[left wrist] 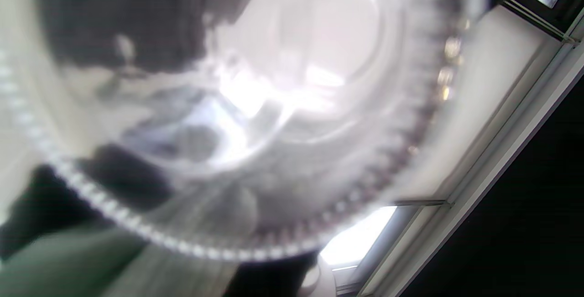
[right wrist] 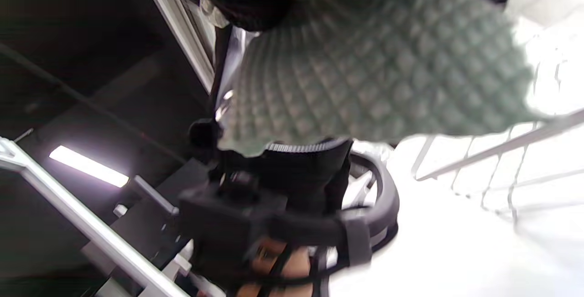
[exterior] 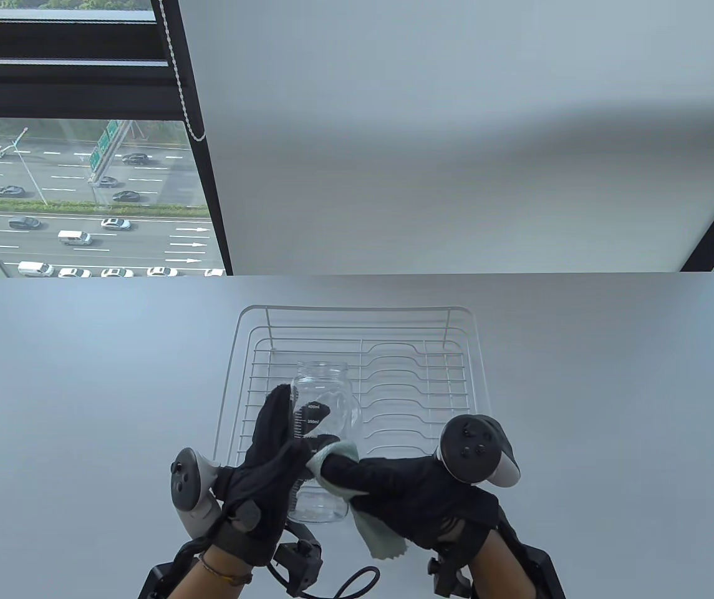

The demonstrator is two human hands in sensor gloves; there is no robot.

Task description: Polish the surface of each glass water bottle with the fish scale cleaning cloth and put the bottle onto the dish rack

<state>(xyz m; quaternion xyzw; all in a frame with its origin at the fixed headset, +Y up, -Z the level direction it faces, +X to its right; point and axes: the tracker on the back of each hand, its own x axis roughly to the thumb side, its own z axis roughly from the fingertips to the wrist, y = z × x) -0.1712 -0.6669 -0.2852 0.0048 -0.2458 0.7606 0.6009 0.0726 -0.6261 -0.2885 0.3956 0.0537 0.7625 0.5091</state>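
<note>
Daylight from a high window fills the far side of the scene: on the far left the glass looks down on a multi-lane road with cars (exterior: 76,237), while a pale roller blind (exterior: 456,137) covers the rest, its bead chain (exterior: 185,81) hanging along the dark window frame. Below it runs a plain light grey table (exterior: 82,374), matte and smooth, with a white wire dish rack (exterior: 456,374) set at its middle.

As for progress, the rack appears to hold nothing yet, so I judge the task to be in its early part. Only one glass water bottle (exterior: 325,399) is in view, held above the near left part of the rack and over the table's near edge, not resting on the wires as far as I can tell. It is clear, with printed measuring marks and no lid visible. The left hand (exterior: 263,468) grips it from the left, fingers reaching up along the glass. The right hand (exterior: 406,486) holds the pale green fish scale cleaning cloth (exterior: 381,536) bunched round its fingers and presses it to the bottle's right side; a loose corner hangs down near the person. The right wrist view shows the cloth's scaled weave clearly, and the left wrist view shows only the bottle's blurred base.

Polishing seems under way; setting this bottle onto the rack remains, and whether other bottles wait out of view cannot be told
</note>
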